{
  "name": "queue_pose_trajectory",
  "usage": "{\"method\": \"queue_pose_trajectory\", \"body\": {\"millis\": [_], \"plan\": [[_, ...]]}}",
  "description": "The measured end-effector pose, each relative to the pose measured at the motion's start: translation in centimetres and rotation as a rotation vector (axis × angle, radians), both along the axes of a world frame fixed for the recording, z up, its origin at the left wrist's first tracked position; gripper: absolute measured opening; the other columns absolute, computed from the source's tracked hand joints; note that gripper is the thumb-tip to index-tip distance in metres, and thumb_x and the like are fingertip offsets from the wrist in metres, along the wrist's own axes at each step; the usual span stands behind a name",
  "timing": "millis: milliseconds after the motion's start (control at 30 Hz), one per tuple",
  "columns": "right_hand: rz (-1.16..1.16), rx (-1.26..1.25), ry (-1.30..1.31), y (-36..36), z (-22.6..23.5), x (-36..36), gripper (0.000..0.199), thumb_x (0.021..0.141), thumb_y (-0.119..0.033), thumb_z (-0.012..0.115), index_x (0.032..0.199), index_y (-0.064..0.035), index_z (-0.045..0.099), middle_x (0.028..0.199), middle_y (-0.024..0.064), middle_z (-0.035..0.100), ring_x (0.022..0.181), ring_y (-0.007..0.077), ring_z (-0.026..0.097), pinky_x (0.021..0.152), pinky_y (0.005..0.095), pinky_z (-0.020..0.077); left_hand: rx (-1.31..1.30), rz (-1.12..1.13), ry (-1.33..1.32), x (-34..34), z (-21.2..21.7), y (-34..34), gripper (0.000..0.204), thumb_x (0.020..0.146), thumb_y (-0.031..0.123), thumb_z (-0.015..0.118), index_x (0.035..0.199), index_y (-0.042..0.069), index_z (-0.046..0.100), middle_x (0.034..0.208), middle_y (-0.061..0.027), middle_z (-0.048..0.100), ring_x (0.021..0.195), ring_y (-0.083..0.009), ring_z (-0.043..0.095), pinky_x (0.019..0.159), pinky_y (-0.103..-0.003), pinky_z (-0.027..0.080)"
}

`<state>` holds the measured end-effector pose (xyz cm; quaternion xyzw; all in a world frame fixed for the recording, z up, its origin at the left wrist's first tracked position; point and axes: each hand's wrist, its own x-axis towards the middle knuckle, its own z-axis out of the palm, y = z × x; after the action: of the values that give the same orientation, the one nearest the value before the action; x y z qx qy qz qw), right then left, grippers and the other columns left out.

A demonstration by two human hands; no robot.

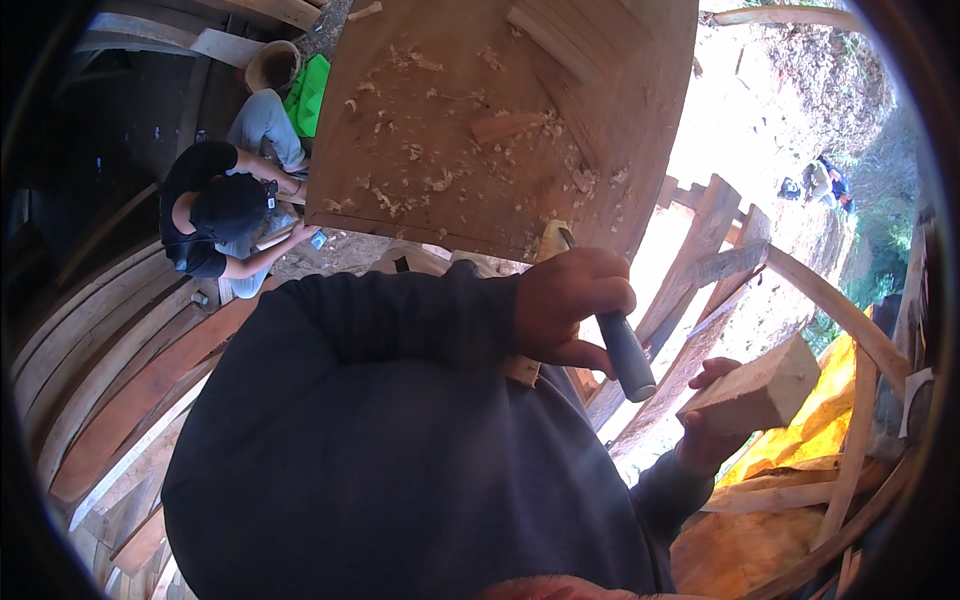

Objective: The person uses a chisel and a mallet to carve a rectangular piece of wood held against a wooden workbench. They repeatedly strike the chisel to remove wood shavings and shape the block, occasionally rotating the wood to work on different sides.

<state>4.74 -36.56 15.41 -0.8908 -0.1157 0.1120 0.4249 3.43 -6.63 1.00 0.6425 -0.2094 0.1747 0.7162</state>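
Observation:
My left hand [568,300] is closed around a chisel, just past the near edge of the wooden table. The chisel's dark grey handle [630,362] slants down to the right. Only a little of its blade shows above the fingers. Beneath the hand runs a pale strip of wood [554,242]; one end rests at the table edge, the other reaches my body, and the hand hides its middle. On the right, my right hand [712,440] grips a thick wooden block [758,388], raised apart from the chisel's handle.
Wood shavings and loose wood pieces lie on the table [420,140]. A person [210,210] in dark clothes sits at left, near a bucket [273,66] and a green bag [308,97]. Curved planks [120,400] line the lower left; wooden posts [700,240] and a yellow sheet [800,440] are at right.

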Motion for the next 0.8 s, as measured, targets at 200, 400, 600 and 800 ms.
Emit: {"method": "queue_pose_trajectory", "body": {"millis": [200,400,600,800], "plan": [[0.013,-0.067,-0.002,1.9,2.8,-0.6,0.074,0.079,-0.042,0.089,0.128,-0.0021,0.05,0.113,0.0168,0.063,0.09,0.0192,0.061,0.081,0.0326,0.0491,-0.058,0.026,-0.007,0.0,-0.1,0.2,0.058,0.077,0.053,0.084,0.099,0.007,0.056,0.087,-0.013,0.054,0.077,-0.0345,0.055,0.07,-0.047,0.044],[0.01,-0.271,0.015,2.6,3.0,-2.1,0.077,0.077,-0.044,0.09,0.129,-0.0018,0.051,0.113,0.0152,0.064,0.089,0.0178,0.06,0.078,0.0305,0.05,-0.033,0.028,-0.045,-0.3,-0.4,0.3,0.06,0.075,0.056,0.084,0.099,0.008,0.057,0.087,-0.0128,0.054,0.077,-0.035,0.056,0.07,-0.047,0.043],[-0.041,-0.237,0.09,3.1,4.2,-2.4,0.075,0.086,-0.04,0.083,0.141,-0.0041,0.045,0.116,0.0176,0.062,0.091,0.0222,0.061,0.078,0.0335,0.0518,-0.084,0.049,-0.043,-0.2,-0.1,0.3,0.06,0.075,0.058,0.082,0.098,0.009,0.057,0.084,-0.0117,0.054,0.076,-0.0345,0.057,0.069,-0.046,0.043],[0.328,-0.262,-0.354,7.0,2.3,-2.1,0.056,0.088,-0.02,0.077,0.131,-0.0013,0.049,0.112,0.017,0.062,0.094,0.0271,0.064,0.078,0.0385,0.0547,-0.023,0.063,-0.002,0.3,0.5,-0.3,0.06,0.074,0.057,0.083,0.097,0.01,0.054,0.082,-0.0091,0.054,0.074,-0.0332,0.057,0.068,-0.045,0.044]]}}
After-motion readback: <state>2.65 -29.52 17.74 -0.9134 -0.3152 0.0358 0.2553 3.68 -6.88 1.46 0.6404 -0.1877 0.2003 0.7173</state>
